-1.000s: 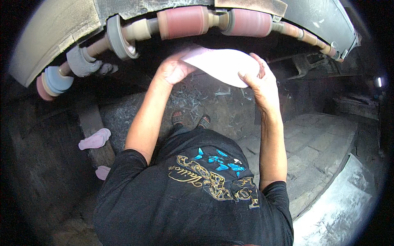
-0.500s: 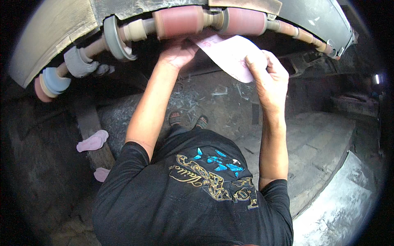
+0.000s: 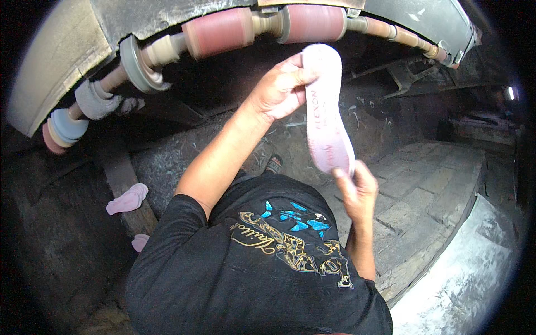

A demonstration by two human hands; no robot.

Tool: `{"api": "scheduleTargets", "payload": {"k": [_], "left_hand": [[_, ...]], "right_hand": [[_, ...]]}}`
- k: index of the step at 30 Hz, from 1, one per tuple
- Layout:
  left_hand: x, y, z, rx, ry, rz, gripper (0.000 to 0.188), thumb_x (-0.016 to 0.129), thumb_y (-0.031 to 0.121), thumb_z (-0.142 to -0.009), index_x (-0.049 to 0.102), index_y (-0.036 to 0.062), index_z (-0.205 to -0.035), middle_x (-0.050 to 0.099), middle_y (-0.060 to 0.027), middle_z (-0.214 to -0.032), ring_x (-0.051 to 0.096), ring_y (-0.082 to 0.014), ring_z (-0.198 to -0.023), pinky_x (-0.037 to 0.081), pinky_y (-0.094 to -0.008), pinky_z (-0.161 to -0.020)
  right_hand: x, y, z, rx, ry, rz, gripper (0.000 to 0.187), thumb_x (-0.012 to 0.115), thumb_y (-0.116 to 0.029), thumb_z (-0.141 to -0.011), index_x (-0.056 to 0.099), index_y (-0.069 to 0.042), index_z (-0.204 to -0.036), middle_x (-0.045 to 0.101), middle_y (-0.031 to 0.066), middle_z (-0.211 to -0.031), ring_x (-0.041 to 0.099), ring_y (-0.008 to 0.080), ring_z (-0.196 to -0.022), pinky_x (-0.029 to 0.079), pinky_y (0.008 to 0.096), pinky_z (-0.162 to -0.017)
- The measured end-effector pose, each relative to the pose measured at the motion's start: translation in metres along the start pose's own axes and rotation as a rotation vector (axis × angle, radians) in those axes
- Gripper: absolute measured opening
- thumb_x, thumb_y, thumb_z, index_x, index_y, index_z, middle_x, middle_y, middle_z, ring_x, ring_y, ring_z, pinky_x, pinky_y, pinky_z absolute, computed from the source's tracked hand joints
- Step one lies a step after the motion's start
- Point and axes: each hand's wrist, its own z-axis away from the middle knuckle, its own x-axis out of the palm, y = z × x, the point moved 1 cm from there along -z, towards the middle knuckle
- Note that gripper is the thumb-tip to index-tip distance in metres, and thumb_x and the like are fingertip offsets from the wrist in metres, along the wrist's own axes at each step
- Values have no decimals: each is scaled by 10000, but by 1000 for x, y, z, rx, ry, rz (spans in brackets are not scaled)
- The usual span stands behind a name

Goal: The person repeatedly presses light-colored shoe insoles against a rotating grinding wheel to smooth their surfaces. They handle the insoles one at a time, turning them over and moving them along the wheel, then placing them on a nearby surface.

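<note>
A pale pink shoe insole with reddish print stands lengthwise between my two hands, its face toward me. My left hand pinches its far end, thumb on top. My right hand grips the near, wider end between thumb and fingers. Just beyond the insole's far end is a red sanding drum on a long shaft, apart from the insole. A second red drum sits to its left, and both look blurred as if spinning.
More wheels line the shaft, among them a grey ring-shaped wheel and a blue disc. A metal hood covers it from behind. Pink insoles lie on a plank at left. Scraps litter the floor; a pale sheet lies at lower right.
The insole has come away from beneath the drums toward me and turned lengthwise. My left hand moved right into clear view; my right hand came down and nearer.
</note>
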Motion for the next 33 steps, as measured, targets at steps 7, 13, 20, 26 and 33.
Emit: {"api": "scheduleTargets", "payload": {"k": [7, 13, 20, 26, 33], "left_hand": [[8, -15, 22, -2, 253, -456, 382, 668, 175, -957, 574, -9, -1279, 659, -106, -1181, 654, -184, -1057, 535, -355, -944], [-22, -32, 95, -243, 307, -244, 426, 670, 153, -951, 543, -35, -1311, 649, -117, -1213, 652, -209, -1081, 542, -362, -953], [-49, -36, 167, -383, 389, -91, 456, 694, 113, -911, 542, 5, -1327, 675, -121, -1184, 682, -220, -1039, 599, -384, -845], [-101, 14, 158, -88, 507, -57, 536, 661, 142, -936, 447, 47, -1419, 626, -121, -1283, 651, -233, -1110, 586, -394, -857], [-140, 57, 70, 167, 316, 206, 417, 611, 41, -909, 541, -46, -1310, 591, -202, -1342, 566, -318, -1251, 433, -471, -1109]], "right_hand": [[37, -5, -102, -75, 73, -282, 379, 748, -161, -880, 616, 21, -1185, 698, 127, -1095, 657, 162, -967, 529, 313, -858], [78, -31, -173, -110, -46, -286, 318, 687, -272, -903, 702, 21, -1027, 712, 71, -850, 641, 114, -768, 519, 294, -703], [88, -42, -188, -185, 60, -251, 237, 685, -219, -906, 700, 17, -923, 685, 34, -771, 597, 90, -700, 489, 279, -659], [75, -43, -168, -205, 34, -350, 211, 687, -201, -927, 700, 10, -935, 687, 15, -819, 589, 70, -758, 483, 260, -724], [60, -55, -156, -226, 30, -381, 225, 690, -214, -935, 695, 10, -952, 668, 6, -803, 564, 72, -725, 467, 243, -677]]}}
